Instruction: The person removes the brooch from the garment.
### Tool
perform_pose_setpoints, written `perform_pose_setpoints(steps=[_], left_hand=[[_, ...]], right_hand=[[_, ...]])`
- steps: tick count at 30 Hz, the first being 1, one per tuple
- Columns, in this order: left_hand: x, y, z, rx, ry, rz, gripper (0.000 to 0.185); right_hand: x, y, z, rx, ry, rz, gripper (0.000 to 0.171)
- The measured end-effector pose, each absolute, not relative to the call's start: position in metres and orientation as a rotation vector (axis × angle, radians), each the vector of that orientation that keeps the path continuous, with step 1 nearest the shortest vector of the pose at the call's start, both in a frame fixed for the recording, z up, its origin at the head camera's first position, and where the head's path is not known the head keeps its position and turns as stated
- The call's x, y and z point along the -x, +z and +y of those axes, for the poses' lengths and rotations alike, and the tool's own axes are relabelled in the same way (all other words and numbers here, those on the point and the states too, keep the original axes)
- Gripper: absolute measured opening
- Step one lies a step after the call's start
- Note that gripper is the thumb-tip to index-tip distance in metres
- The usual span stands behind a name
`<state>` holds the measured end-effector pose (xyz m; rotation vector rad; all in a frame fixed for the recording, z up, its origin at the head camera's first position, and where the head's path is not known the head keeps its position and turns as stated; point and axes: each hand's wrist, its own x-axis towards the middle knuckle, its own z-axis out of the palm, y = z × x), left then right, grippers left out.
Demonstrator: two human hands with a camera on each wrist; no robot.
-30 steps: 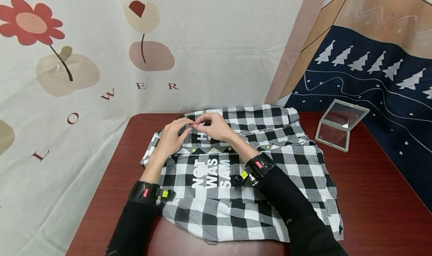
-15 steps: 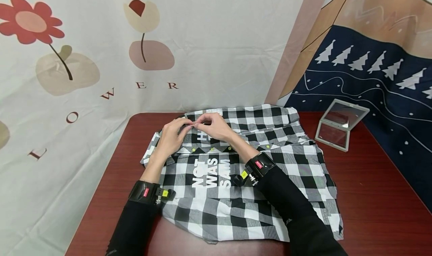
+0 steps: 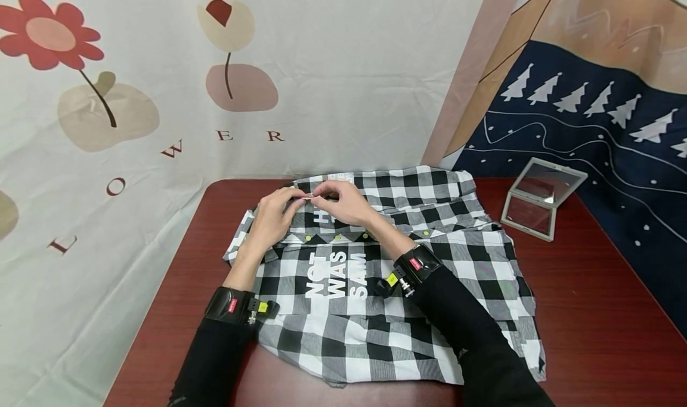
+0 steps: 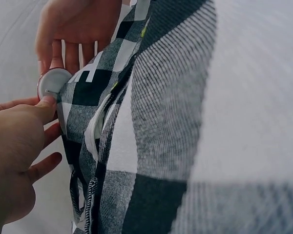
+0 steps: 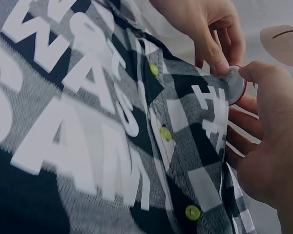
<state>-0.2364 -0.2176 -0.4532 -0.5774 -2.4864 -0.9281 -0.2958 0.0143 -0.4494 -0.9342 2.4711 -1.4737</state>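
Observation:
Both hands meet over the far left part of a black-and-white checked shirt (image 3: 397, 323), which lies spread on the table. Between them is a small round badge (image 4: 52, 82), its pale back and a metal pin showing, with a thin red rim. My left hand (image 3: 272, 219) pinches it, thumb on the back. On the opposite rim, my right hand (image 3: 346, 205) grips it with the thumb at the edge and fingers behind. The badge sits right at the shirt's edge beside the white letters (image 5: 212, 109). Yellow-green buttons (image 5: 166, 133) run along the shirt front.
A hinged, open square mirror (image 3: 531, 201) stands at the table's right. The reddish-brown table (image 3: 596, 293) ends at a white cloth backdrop (image 3: 343, 108) with flower prints and a dark blue cloth (image 3: 579, 126) with tree prints.
My right hand and wrist have shifted slightly right. The badge between the fingers has turned, so less red shows in the head view. My left hand and the shirt stay nearly still.

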Motion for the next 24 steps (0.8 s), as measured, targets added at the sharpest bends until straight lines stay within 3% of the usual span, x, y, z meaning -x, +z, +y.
perform_pose_setpoints(steps=[9, 16, 24], left_hand=[[0.233, -0.449, -0.217, 0.496, -0.898, -2.544, 0.02], [0.232, -0.447, -0.217, 0.477, -0.877, -2.56, 0.021], [0.231, -0.447, -0.217, 0.475, -0.873, -2.562, 0.021]], right_hand=[[0.293, -0.453, 0.024, 1.19, -1.135, 2.752, 0.064], [0.288, -0.455, 0.027, 1.463, -0.852, 2.961, 0.066], [0.286, -0.453, 0.024, 1.529, -0.812, 3.0, 0.059]])
